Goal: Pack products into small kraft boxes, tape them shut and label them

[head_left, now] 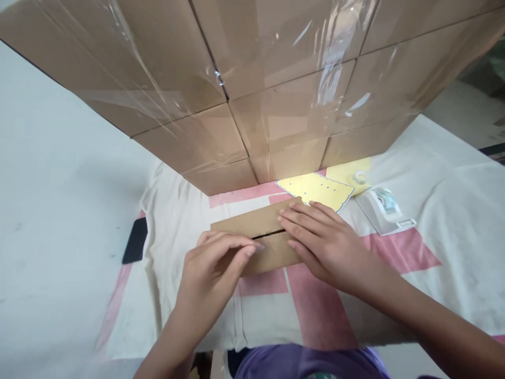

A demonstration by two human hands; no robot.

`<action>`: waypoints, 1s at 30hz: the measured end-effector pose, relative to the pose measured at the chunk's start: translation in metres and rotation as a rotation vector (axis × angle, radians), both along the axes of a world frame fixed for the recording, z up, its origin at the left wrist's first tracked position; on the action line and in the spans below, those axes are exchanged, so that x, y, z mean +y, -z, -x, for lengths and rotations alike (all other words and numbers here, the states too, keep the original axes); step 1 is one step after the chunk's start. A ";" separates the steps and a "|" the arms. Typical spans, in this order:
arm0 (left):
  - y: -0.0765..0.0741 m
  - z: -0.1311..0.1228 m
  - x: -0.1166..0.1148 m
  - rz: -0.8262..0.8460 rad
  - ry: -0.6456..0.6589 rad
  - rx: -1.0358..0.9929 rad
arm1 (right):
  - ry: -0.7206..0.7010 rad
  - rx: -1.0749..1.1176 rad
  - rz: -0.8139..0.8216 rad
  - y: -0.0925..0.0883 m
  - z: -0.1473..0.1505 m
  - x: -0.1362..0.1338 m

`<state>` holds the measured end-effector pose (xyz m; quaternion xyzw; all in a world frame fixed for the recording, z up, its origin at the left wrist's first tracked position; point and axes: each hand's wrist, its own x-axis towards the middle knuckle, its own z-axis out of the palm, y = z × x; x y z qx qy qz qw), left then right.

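A small brown cardboard box (252, 223) lies on the cloth-covered table, its two top flaps meeting at a narrow dark gap. My left hand (215, 268) is at the box's left part, thumb and forefinger pinched on a small piece of clear tape (259, 246) just over the gap. My right hand (321, 242) rests flat across the flaps at the right end, fingers stretched out over the seam. To the right of that hand stands a white tape dispenser (384, 210). Yellow paper (315, 189) with a scalloped blue edge lies behind the box.
A tall stack of cardboard boxes (284, 116) wrapped in clear film rises right behind the work area. The white and pink cloth (323, 310) covers the table. A black flat object (135, 241) is at the left edge, near the white wall (59, 210).
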<state>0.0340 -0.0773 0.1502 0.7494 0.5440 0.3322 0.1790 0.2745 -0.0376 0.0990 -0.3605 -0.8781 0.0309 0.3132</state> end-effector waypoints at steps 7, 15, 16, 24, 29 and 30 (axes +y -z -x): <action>0.001 -0.010 0.026 0.120 0.117 0.105 | -0.059 -0.040 0.231 0.004 -0.001 0.011; 0.006 -0.024 0.044 0.170 0.115 0.135 | -0.059 -0.005 0.360 0.008 0.000 0.013; 0.007 -0.025 0.045 0.174 0.112 0.135 | -0.058 -0.010 0.354 0.008 0.000 0.013; 0.013 -0.031 0.047 0.206 0.115 0.096 | -0.042 -0.048 0.278 0.008 0.000 0.010; 0.012 -0.033 0.048 0.266 0.118 0.014 | -0.045 -0.015 0.302 0.008 -0.001 0.010; 0.012 -0.033 0.048 0.267 0.110 0.011 | -0.045 -0.006 0.308 0.008 -0.001 0.010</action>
